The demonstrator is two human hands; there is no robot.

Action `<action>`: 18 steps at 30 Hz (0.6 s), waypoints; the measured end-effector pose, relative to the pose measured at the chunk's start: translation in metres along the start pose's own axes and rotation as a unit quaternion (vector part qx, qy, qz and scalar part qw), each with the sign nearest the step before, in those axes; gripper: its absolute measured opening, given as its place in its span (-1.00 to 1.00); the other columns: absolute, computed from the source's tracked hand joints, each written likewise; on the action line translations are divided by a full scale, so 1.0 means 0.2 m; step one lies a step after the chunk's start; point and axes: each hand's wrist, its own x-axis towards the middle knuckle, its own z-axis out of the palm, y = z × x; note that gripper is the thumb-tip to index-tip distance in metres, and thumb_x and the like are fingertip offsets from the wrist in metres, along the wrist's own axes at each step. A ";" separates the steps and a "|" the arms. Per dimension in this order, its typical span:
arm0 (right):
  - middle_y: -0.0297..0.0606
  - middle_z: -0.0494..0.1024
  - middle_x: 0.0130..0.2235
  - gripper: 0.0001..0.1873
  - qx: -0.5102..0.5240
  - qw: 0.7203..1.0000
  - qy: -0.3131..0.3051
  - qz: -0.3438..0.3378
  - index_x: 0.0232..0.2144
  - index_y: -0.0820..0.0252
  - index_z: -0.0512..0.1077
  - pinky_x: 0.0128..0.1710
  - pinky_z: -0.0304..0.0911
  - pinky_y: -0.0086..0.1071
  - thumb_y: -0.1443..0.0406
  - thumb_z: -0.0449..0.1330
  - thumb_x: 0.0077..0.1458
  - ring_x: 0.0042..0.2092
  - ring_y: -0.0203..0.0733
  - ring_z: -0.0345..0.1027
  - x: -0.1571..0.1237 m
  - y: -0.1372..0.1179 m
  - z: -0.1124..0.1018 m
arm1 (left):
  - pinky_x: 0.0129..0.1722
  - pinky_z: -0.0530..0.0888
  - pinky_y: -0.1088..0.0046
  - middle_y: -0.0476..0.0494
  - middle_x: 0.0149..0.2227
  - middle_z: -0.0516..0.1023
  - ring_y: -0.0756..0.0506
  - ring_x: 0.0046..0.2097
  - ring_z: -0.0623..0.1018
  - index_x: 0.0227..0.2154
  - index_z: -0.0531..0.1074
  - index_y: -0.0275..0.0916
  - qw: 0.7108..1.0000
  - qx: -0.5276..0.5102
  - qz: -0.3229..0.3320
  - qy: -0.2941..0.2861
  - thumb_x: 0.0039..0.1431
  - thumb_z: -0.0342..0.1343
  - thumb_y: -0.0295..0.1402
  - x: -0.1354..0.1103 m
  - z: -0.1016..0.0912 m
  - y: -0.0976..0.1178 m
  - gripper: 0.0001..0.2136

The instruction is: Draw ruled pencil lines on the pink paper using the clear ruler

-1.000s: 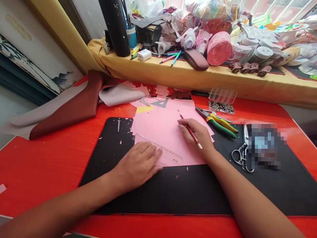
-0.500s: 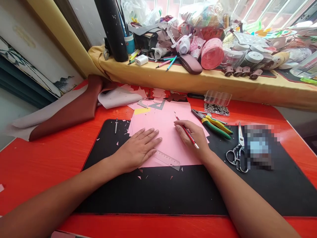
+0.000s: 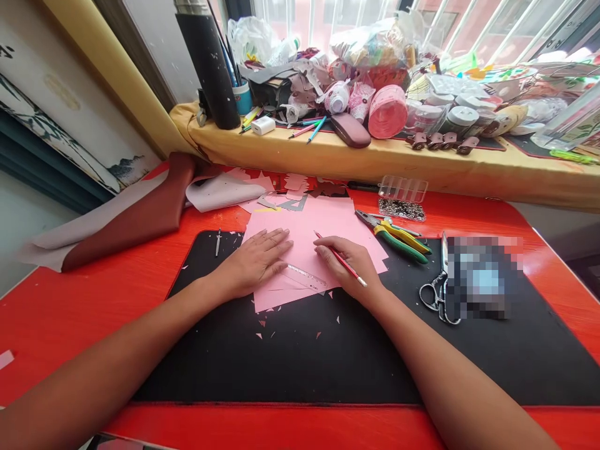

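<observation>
My left hand [image 3: 255,259] lies flat, fingers stretched, on the pink paper [image 3: 319,219]. A clear ruler [image 3: 307,277] sticks out from beside its thumb, and the hand hides the ruler's other end. In my right hand [image 3: 349,265] a red pencil [image 3: 340,258] is gripped between thumb and fingers. The pencil's tip points up and left over the paper; whether it touches the sheet I cannot tell. Under both hands and the sheets is a black mat [image 3: 281,369].
Right of the paper lie pliers [image 3: 398,240] with green and yellow handles, then scissors [image 3: 440,287]. Behind them a clear compartment box [image 3: 403,199] holds small metal pieces. Brown rolled leather [image 3: 135,219] is at the left. A crowded ledge [image 3: 281,147] runs along the back.
The pink paper has turned and moved away from me, with the left hand and ruler moving along. My right hand, still holding the pencil, has shifted slightly left. The camera view has also moved.
</observation>
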 end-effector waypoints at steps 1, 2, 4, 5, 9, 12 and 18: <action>-0.16 0.80 -0.04 -0.79 0.011 1.000 0.002 0.012 -0.06 0.07 0.67 0.06 0.53 -0.15 0.24 0.21 0.44 -0.01 0.02 0.71 0.00 0.00 0.00 | 0.49 0.30 0.00 -0.38 0.52 0.32 -0.28 0.53 0.34 0.42 0.39 -0.31 1.000 0.001 0.000 0.012 0.67 -0.16 -0.08 -0.01 -0.02 0.02 -0.46; -0.17 0.80 -0.04 -0.79 0.022 0.999 0.003 0.023 -0.06 0.07 0.67 0.05 0.53 -0.15 0.22 0.22 0.44 -0.02 0.02 0.72 0.00 0.01 0.00 | 0.48 0.32 0.00 -0.42 0.50 0.34 -0.30 0.52 0.34 0.40 0.41 -0.36 1.000 0.002 0.003 0.025 0.67 -0.13 -0.10 -0.03 -0.05 0.05 -0.47; -0.18 0.80 -0.05 -0.78 0.038 0.998 0.003 0.043 -0.06 0.06 0.67 0.04 0.52 -0.14 0.20 0.22 0.44 -0.03 0.02 0.72 0.01 0.01 0.00 | 0.46 0.35 0.04 -0.34 0.42 0.49 -0.27 0.47 0.42 0.31 0.50 -0.30 0.999 0.002 0.017 0.041 0.66 -0.09 -0.21 -0.08 -0.10 0.12 -0.58; -0.18 0.80 -0.05 -0.78 0.045 0.998 0.003 0.052 -0.06 0.06 0.67 0.04 0.52 -0.14 0.19 0.23 0.43 -0.04 0.03 0.72 0.01 0.01 0.00 | 0.43 0.38 0.06 -0.28 0.36 0.56 -0.26 0.42 0.48 0.23 0.56 -0.26 0.999 0.002 0.025 0.045 0.65 -0.07 -0.27 -0.11 -0.13 0.15 -0.63; -0.19 0.79 -0.07 -0.77 0.072 0.994 0.011 0.085 -0.08 0.05 0.68 0.06 0.52 -0.13 0.16 0.24 0.43 -0.04 0.02 0.72 0.01 0.01 0.00 | 0.25 0.52 0.08 -0.27 0.20 0.68 -0.27 0.21 0.63 0.10 0.63 -0.27 0.994 0.035 0.056 0.083 0.60 0.00 -0.39 -0.18 -0.16 0.22 -0.71; -0.19 0.79 -0.07 -0.77 0.071 0.993 0.014 0.094 -0.08 0.05 0.69 0.07 0.52 -0.14 0.16 0.24 0.42 -0.04 0.01 0.72 0.01 0.00 0.00 | 0.20 0.54 0.05 -0.38 0.20 0.66 -0.33 0.19 0.63 0.16 0.59 -0.36 0.996 0.035 0.039 0.072 0.59 0.03 -0.33 -0.20 -0.13 0.25 -0.68; -0.18 0.79 -0.06 -0.78 0.056 0.994 0.007 0.093 -0.09 0.07 0.69 0.09 0.51 -0.14 0.16 0.26 0.41 0.00 0.04 0.71 0.02 -0.02 0.00 | 0.20 0.53 0.03 -0.43 0.23 0.63 -0.36 0.19 0.62 0.20 0.55 -0.41 0.998 0.031 0.042 0.040 0.58 0.10 -0.15 -0.21 -0.12 0.41 -0.58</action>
